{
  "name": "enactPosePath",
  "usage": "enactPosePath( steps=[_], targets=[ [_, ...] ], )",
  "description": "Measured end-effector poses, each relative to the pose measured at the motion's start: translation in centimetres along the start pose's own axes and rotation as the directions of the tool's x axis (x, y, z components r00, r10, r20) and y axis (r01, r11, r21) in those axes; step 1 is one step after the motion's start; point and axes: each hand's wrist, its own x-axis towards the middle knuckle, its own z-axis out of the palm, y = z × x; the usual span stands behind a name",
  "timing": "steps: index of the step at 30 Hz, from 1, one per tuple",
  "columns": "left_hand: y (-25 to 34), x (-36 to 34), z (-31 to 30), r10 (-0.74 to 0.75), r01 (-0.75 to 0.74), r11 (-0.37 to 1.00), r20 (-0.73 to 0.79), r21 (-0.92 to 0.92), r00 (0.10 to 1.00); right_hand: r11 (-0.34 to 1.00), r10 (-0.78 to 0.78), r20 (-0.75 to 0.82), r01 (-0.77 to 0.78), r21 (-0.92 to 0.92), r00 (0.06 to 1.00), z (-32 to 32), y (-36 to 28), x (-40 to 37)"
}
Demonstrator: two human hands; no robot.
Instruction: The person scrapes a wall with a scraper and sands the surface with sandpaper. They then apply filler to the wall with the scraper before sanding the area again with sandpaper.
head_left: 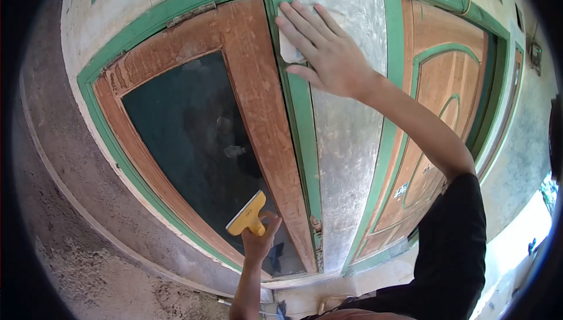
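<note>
My right hand [334,56] lies with fingers stretched over a white sheet [291,50], like a piece of sandpaper, against the upper part of the grey plastered wall strip [346,138]. Its fingertips reach the green frame [305,109] on the left, and the palm hides most of the sheet. Lower down, my left hand [260,241] grips the handle of a yellow scraper [248,217] with a wide pale edge. The scraper is tilted, its edge toward the upper left, in front of the dark window pane [193,120].
A brown wooden window sash [252,68] surrounds the pane. Right of the wall strip stands a wooden door [434,120] with green trim. Rough grey wall [76,161] curves along the left. Below lie a blue item [281,308] and a pale floor strip.
</note>
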Motion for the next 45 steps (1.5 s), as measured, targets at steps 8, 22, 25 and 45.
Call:
enactPosePath(
  steps=[8, 22, 25, 45],
  targets=[
    [0.0, -1.2, 0.2, -0.075, 0.101, 0.965, 0.113, -0.242, 0.991, 0.994, 0.108, 0.064, -0.108, -0.009, 0.992, 1.5, -4.2, -6.4],
    [0.9, 0.0, 0.9, -0.072, 0.099, 0.99, 0.232, -0.104, 0.97, 0.876, 0.046, -0.035, -0.057, -0.479, 0.998, -0.4, 0.6, -6.3],
    [0.7, 0.6, 1.5, -0.081, 0.151, 0.956, 0.269, -0.251, 0.96, 0.981, -0.05, -0.083, 0.033, -0.191, 0.995, -0.2, 1.3, -3.0],
    [1.2, -1.2, 1.2, 0.054, -0.046, 0.998, 0.228, -0.04, 0.972, 0.978, -0.175, -0.216, 0.195, 0.076, 0.961, 1.4, 8.9, 15.5]
  ],
)
